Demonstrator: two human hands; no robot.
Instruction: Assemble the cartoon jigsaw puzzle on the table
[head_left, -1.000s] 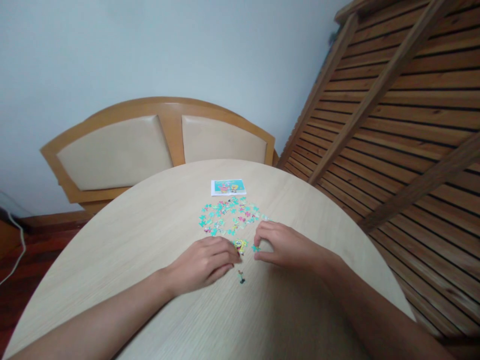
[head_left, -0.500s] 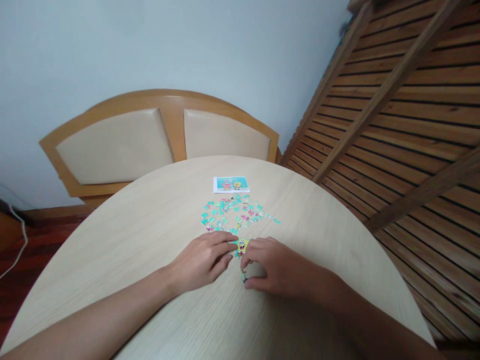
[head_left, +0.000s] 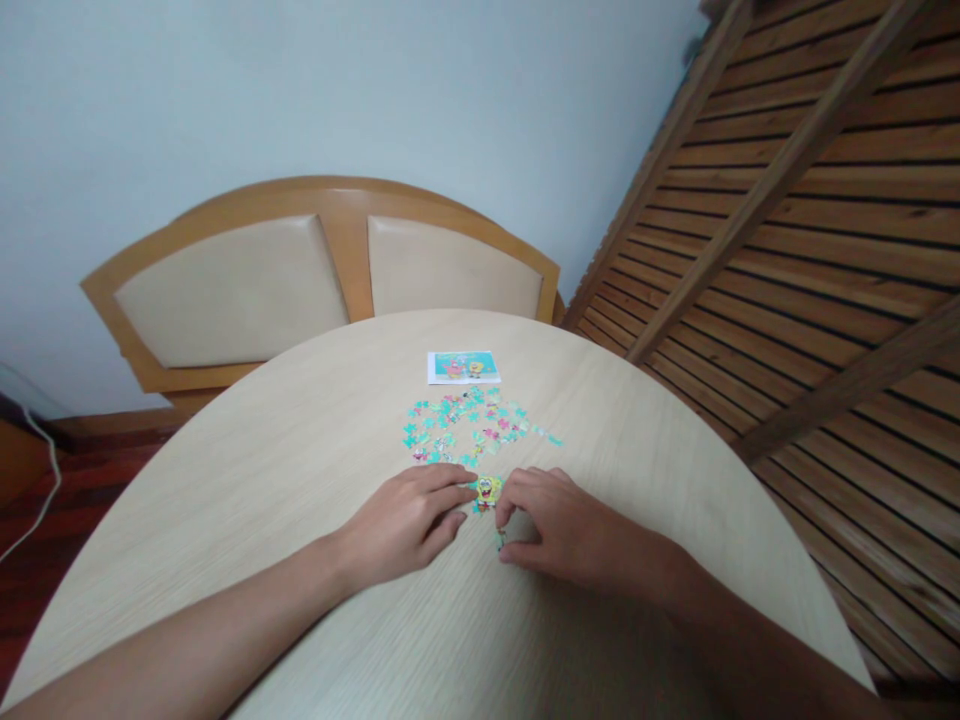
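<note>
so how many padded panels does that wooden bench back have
2: the left beige padded panel and the right beige padded panel, side by side in the curved wooden bench back beyond the round pale wooden table. None looks hidden.

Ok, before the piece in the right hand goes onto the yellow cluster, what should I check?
1. Small piece pinched by right hand: ok.
2. Left hand steadying yellow assembled cluster: ok, fingertips beside it.
3. Piece's orientation: cannot tell, too small.
4. Loose pieces kept apart from the cluster: ok.
5. Reference picture unobstructed: ok.
6. Table bare around the hands: ok.
</note>
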